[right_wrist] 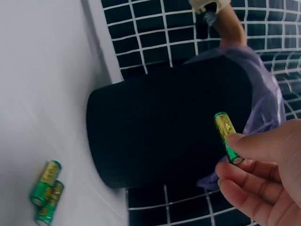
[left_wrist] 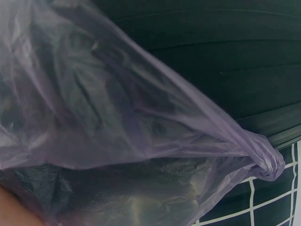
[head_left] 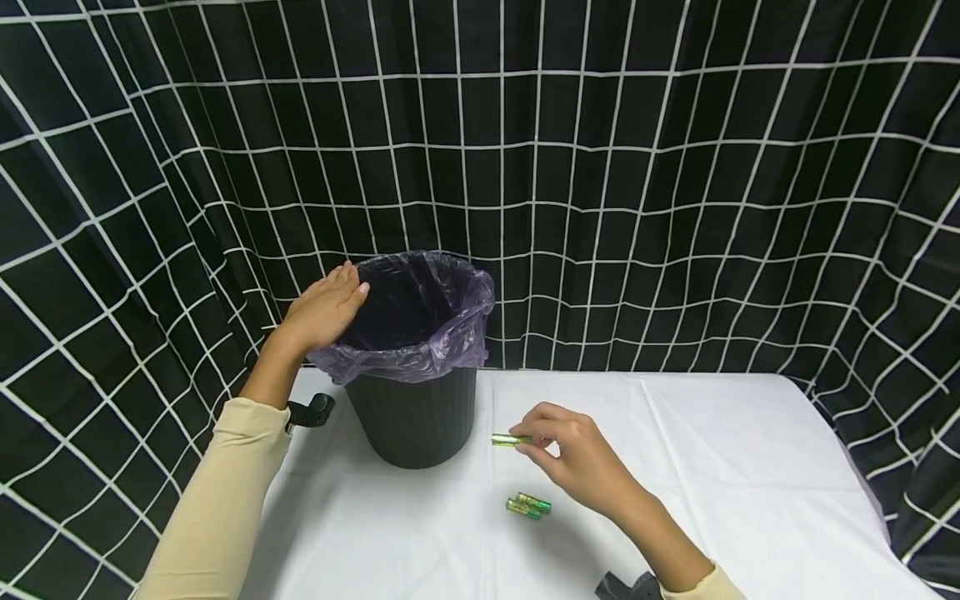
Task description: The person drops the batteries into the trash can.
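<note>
A black waste bin (head_left: 411, 417) lined with a purple plastic bag (head_left: 420, 333) stands on the white table (head_left: 750, 467). My left hand (head_left: 324, 310) rests flat on the bin's left rim, fingers straight on the bag (left_wrist: 141, 132). My right hand (head_left: 577, 458) pinches a green and gold battery (head_left: 510, 440) at its fingertips, just right of the bin and above the table. The right wrist view shows the pinched battery (right_wrist: 227, 137) in front of the bin (right_wrist: 164, 136). Two more batteries (head_left: 528, 505) lie side by side on the table near my right hand; these batteries (right_wrist: 46, 192) also show at lower left.
A black curtain with a white grid (head_left: 675, 183) hangs behind and around the table. A black wrist mount (head_left: 311, 412) sits on my left forearm by the bin's base. The table's right edge (head_left: 855, 450) drops off beside the curtain.
</note>
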